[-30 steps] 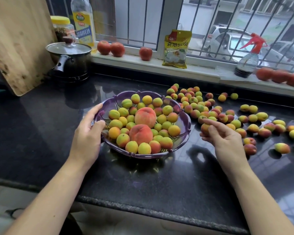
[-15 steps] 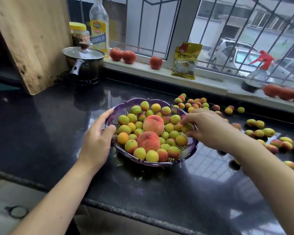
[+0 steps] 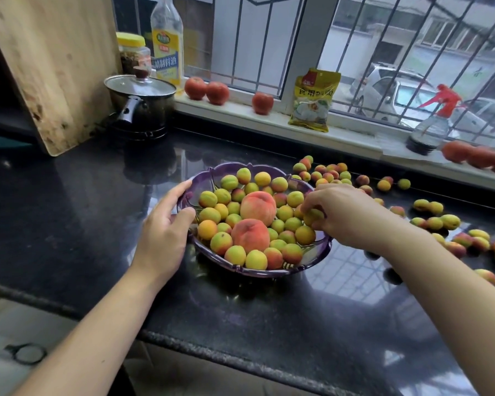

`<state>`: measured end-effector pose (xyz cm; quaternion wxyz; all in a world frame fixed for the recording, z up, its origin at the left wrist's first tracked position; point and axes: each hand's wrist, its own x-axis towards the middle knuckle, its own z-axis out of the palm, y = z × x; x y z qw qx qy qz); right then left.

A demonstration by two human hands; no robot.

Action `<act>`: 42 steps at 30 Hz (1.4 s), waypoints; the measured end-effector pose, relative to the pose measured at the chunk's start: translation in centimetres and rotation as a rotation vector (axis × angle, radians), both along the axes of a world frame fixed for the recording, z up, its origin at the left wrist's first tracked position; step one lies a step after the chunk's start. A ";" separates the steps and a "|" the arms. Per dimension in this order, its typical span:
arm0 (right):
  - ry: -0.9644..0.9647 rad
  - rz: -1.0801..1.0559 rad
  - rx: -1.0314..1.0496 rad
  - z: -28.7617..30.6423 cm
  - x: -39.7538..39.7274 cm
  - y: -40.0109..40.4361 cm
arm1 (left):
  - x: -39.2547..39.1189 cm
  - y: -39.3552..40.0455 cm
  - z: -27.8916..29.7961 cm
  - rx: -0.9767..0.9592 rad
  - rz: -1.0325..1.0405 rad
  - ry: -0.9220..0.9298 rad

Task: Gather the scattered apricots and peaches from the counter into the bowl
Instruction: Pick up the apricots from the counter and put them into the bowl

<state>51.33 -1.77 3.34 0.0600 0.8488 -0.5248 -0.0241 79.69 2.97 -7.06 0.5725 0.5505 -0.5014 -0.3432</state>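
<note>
A purple scalloped bowl (image 3: 257,272) sits mid-counter, heaped with several small yellow-green and orange apricots and two larger pink peaches (image 3: 258,206). My left hand (image 3: 163,227) grips the bowl's left rim. My right hand (image 3: 346,212) reaches over the bowl's right side, with its fingers closed on an apricot (image 3: 312,217) just above the pile. Several loose apricots (image 3: 449,221) lie scattered on the black counter to the right of the bowl and behind it.
A lidded black pot (image 3: 142,105) and a leaning wooden board (image 3: 49,67) stand at back left. The windowsill holds bottles, tomatoes (image 3: 206,90), a yellow packet (image 3: 313,101) and a spray bottle (image 3: 429,130). The counter's front edge (image 3: 240,364) runs below the bowl.
My right hand picked an apricot from the counter on the right and carried it left over the bowl. My left hand stayed on the rim. The camera shifted closer.
</note>
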 end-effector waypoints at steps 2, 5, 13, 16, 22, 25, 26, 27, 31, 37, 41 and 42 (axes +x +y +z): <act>-0.028 0.008 -0.029 0.2 -0.2 0.3 | 0.0 0.0 0.0 0.000 0.002 -0.004; -0.185 0.029 -0.035 1.3 -0.3 1.6 | 0.0 0.1 0.0 -0.002 0.005 -0.003; -0.031 -0.020 0.110 1.3 1.3 3.5 | -0.2 0.2 0.3 0.000 0.017 -0.001; -0.021 -0.055 0.138 1.4 1.6 3.5 | -0.2 0.2 0.2 0.003 0.017 -0.010; 0.008 -0.074 0.115 1.0 2.2 3.5 | -0.1 0.1 0.2 0.015 0.018 -0.018; -0.005 -0.061 0.123 0.8 2.1 3.3 | 0.0 0.2 0.2 0.023 0.018 -0.019; -0.015 -0.059 0.133 0.9 1.9 3.3 | -0.1 0.2 0.3 0.025 0.019 -0.020; -0.056 -0.059 0.139 1.0 1.6 3.3 | -0.1 0.3 0.3 0.027 0.020 -0.023; -0.648 -0.247 -0.064 0.9 -1.3 3.6 | -0.1 0.4 0.5 0.029 0.019 -0.025; -0.639 -0.702 -0.382 -4.6 -8.5 2.1 | -0.4 0.6 0.7 0.022 0.021 -0.030; -0.369 -0.669 -0.417 -8.0 -8.4 2.9 | -0.4 0.6 0.7 0.018 0.019 -0.019; -0.334 -0.662 -0.403 -8.7 -8.2 3.1 | -0.4 0.6 0.8 0.014 0.019 -0.012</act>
